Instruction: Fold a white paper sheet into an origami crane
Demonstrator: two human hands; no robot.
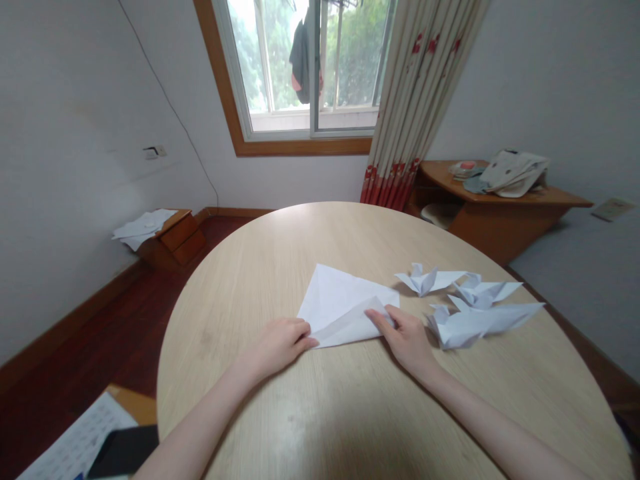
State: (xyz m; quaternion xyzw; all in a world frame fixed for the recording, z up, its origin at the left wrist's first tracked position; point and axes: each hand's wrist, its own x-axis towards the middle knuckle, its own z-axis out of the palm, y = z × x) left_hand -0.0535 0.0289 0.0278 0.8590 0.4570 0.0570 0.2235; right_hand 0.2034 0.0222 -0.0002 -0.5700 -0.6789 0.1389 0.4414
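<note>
White, thin, part-folded paper sheet [337, 290], at about the middle of the round, pale wood table [225, 293]. Left hand [283, 343] pinches its near-left corner; right hand [407, 337] pinches the folded-over flap toward its right end. Should be light, limp, stiffer along creases, easy to crumple; best gripped at corners and fold edges. Three white folded-paper birds [457, 330] stand toward the table's right side.
</note>
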